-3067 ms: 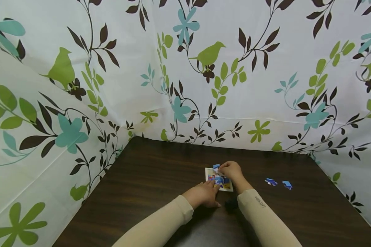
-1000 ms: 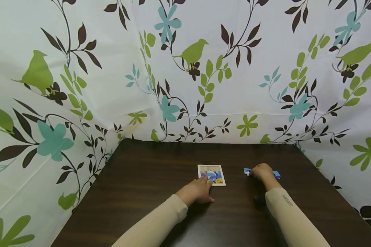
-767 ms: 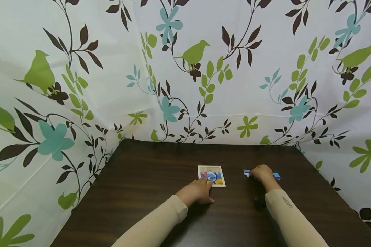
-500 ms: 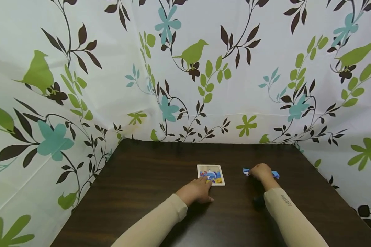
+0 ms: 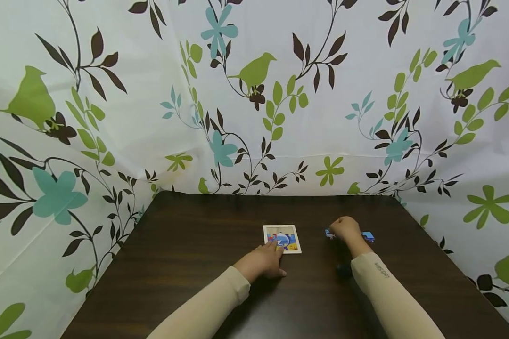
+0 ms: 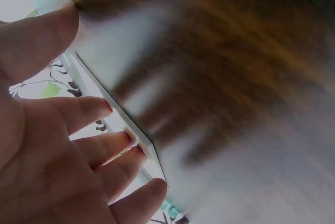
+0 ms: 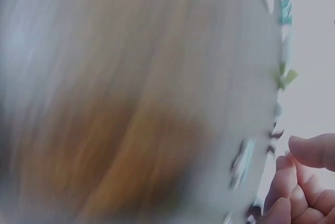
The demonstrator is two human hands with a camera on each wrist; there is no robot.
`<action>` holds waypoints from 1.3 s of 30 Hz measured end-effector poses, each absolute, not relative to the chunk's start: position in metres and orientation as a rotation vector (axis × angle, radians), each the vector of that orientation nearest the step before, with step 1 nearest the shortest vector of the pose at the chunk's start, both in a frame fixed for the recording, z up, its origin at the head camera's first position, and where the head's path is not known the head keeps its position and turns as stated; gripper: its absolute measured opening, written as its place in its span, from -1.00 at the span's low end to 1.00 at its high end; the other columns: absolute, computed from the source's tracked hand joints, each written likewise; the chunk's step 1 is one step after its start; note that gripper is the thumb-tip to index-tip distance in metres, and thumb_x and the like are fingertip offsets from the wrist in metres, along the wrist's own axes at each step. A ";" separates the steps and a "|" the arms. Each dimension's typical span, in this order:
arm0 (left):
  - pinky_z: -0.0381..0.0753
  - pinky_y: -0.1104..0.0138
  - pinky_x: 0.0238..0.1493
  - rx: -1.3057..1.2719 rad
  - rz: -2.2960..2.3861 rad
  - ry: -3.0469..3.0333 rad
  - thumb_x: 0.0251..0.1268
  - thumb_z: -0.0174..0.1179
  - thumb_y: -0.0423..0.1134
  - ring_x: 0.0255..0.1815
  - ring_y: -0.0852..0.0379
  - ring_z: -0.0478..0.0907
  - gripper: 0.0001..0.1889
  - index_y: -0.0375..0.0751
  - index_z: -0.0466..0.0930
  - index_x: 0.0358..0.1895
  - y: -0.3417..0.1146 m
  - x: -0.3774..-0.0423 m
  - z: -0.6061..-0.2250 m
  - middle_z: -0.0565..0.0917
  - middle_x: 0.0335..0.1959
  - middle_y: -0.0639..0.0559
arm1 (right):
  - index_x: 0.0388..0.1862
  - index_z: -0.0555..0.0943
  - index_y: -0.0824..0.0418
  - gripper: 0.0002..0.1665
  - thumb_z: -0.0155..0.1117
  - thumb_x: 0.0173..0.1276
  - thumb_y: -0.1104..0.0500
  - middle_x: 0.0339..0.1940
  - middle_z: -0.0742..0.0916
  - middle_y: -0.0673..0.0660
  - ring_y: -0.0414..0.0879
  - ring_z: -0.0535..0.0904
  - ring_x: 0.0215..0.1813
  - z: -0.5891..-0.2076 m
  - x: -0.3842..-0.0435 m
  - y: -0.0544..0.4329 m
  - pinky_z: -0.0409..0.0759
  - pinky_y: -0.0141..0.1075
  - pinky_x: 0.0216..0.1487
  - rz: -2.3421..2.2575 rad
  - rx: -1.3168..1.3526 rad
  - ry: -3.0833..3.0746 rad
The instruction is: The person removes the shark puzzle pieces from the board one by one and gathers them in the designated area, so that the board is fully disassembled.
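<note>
A small jigsaw puzzle in a pale square frame (image 5: 294, 230) lies on the dark table, showing a blue dolphin-like picture with a bare strip along its far side. My left hand (image 5: 260, 261) rests spread at its near left corner, fingertips on the frame, thumb out on the table. To the right, my right hand (image 5: 345, 229) hovers low with curled fingers; in the right wrist view its thumb (image 7: 311, 150) meets the fingertips, and nothing shows between them. A blue puzzle piece (image 5: 328, 234) lies just below its fingertips. Another blue puzzle piece (image 5: 368, 237) shows beyond the hand.
The dark wood table (image 5: 203, 230) runs back to a white cloth (image 5: 309, 122) printed with birds, leaves and flowers, which hangs behind and along the sides. A small dark shape (image 5: 344, 270) sits beneath the right wrist.
From over the puzzle frame, where it held a piece, my right hand went right to the loose pieces. Since then it has shifted slightly left and lifted. The left hand stays at the frame.
</note>
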State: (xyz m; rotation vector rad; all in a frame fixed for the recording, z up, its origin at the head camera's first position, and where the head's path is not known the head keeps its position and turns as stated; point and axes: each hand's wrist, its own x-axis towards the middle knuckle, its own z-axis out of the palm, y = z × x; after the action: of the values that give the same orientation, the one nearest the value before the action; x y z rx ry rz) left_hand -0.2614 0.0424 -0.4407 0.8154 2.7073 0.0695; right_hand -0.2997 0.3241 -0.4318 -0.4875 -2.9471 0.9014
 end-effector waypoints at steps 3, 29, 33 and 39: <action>0.21 0.13 0.53 0.810 0.057 2.711 0.28 0.22 0.25 0.60 -0.01 0.11 -0.18 0.01 0.23 0.53 0.042 -0.259 -0.440 0.18 0.58 -0.04 | -0.34 0.73 0.34 -0.75 0.28 0.20 0.15 -0.38 0.71 0.20 0.03 0.57 -0.36 -0.428 -0.301 0.309 0.56 -0.14 -0.32 0.928 -0.444 -2.939; 0.21 0.15 0.53 0.820 0.026 2.713 0.29 0.19 0.27 0.61 0.00 0.08 -0.19 0.01 0.22 0.53 0.048 -0.259 -0.442 0.16 0.59 -0.03 | -0.20 0.75 0.25 -0.78 0.46 0.17 0.20 -0.24 0.76 0.13 -0.02 0.63 -0.20 -0.446 -0.315 0.226 0.64 -0.09 -0.12 0.941 -0.024 -3.064; 0.19 0.15 0.54 0.816 0.013 2.707 0.33 0.16 0.27 0.62 0.01 0.07 -0.20 0.01 0.20 0.54 0.045 -0.257 -0.440 0.14 0.60 -0.03 | -0.18 0.75 0.26 -0.74 0.50 0.13 0.21 -0.20 0.76 0.15 0.00 0.64 -0.17 -0.447 -0.316 0.221 0.64 -0.07 -0.07 0.921 -0.024 -3.082; 0.22 0.13 0.53 0.821 -0.006 2.716 0.32 0.16 0.26 0.60 0.01 0.11 -0.21 0.02 0.22 0.53 0.042 -0.256 -0.437 0.18 0.59 -0.03 | -0.18 0.75 0.27 -0.71 0.53 0.07 0.26 -0.20 0.78 0.14 0.00 0.66 -0.16 -0.450 -0.318 0.217 0.65 -0.06 -0.05 0.889 -0.005 -3.094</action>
State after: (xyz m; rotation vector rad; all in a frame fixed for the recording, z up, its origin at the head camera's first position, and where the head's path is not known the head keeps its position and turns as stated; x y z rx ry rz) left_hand -0.2563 0.0421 -0.4369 0.8206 2.7157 -0.0059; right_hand -0.3177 0.2167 -0.4497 -0.0053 -3.0940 0.8894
